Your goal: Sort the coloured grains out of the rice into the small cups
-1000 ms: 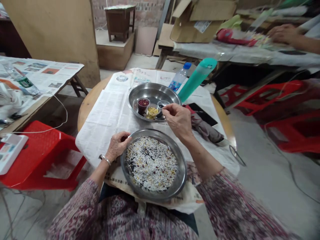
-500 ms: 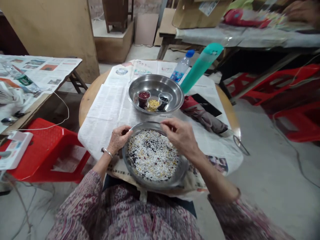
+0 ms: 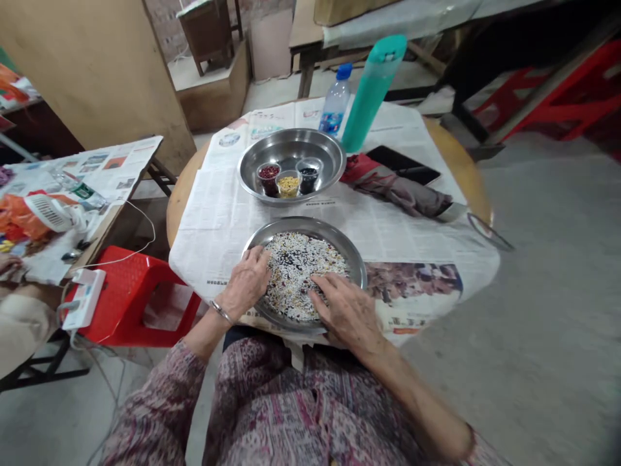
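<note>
In front of me a round steel plate (image 3: 361, 275) holds a thin layer of mixed grains (image 3: 301, 259), mostly white with yellow, dark red and black bits. My left hand (image 3: 248, 279) lies over its left rim, fingers extended onto the edge of the grains. With fingers slightly spread, my right hand (image 3: 348, 309) touches the grains at the near right side. Beyond the plate, a steel basin (image 3: 247, 183) contains three clear cups: one of red beans (image 3: 268, 173), one of yellow kernels (image 3: 288, 186) and one of black beans (image 3: 308, 175).
Newspaper (image 3: 204, 220) covers the round table. A water bottle (image 3: 334, 103), a tall teal bottle (image 3: 373, 94), a folded umbrella (image 3: 398, 188) and a dark phone-like slab (image 3: 402, 165) are around the basin. A red stool (image 3: 126, 298) with a power strip (image 3: 86, 299) stands left; another person's arm shows there.
My right hand has come down from above the plate's far right onto the grains nearer me. My left fingers have shifted from the rim inward. The view has turned and tilted down.
</note>
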Available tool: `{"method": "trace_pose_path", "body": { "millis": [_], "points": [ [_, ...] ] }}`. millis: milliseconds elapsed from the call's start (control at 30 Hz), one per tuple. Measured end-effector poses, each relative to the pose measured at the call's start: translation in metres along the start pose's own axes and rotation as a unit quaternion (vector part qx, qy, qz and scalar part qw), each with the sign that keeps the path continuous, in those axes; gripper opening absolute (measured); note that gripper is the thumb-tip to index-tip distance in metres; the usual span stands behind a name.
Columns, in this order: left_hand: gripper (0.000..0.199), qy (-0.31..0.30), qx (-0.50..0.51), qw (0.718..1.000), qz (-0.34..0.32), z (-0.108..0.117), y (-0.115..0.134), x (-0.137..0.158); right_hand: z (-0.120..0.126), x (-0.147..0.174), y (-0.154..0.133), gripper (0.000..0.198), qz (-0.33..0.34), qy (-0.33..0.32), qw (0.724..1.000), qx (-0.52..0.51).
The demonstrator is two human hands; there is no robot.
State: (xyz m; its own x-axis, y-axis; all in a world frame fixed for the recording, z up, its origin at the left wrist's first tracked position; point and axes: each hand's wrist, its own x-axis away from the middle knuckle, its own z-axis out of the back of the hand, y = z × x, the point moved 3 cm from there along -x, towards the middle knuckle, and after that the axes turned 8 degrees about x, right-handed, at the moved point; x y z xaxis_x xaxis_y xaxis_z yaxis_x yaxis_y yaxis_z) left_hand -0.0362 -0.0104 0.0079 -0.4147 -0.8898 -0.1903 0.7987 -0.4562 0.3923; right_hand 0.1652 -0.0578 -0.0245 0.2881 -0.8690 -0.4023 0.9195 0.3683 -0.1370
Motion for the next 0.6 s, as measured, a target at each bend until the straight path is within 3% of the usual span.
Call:
{"method": "trace_pose_path", "body": {
  "millis": [133, 300, 400, 500, 600],
  "points": [
    [0.032, 0.003, -0.01, 0.998, 0.064, -0.021, 0.007, 0.0, -0.001, -0.001, -0.005, 0.016, -0.031, 0.031, 0.999, -0.019],
    [0.022, 0.005, 0.134, 0.99, 0.048, -0.036, 0.022, -0.022, 0.001, 0.0, -0.005, 0.016, -0.069, 0.092, 0.99, -0.079],
    [0.022, 0.019, 0.197, 0.98, 0.014, -0.033, 0.039, -0.025, 0.001, 0.005, -0.003, 0.016, -0.073, 0.144, 0.981, -0.108],
    [0.019, 0.061, 0.18, 0.982, 0.015, -0.021, 0.049, -0.01, 0.0, 0.01, -0.001, 0.016, -0.072, 0.17, 0.975, -0.121],
    [0.011, 0.02, 0.128, 0.992, -0.001, -0.015, 0.055, 0.015, -0.001, 0.012, 0.001, 0.017, -0.084, 0.169, 0.971, -0.15]
  ]
}}
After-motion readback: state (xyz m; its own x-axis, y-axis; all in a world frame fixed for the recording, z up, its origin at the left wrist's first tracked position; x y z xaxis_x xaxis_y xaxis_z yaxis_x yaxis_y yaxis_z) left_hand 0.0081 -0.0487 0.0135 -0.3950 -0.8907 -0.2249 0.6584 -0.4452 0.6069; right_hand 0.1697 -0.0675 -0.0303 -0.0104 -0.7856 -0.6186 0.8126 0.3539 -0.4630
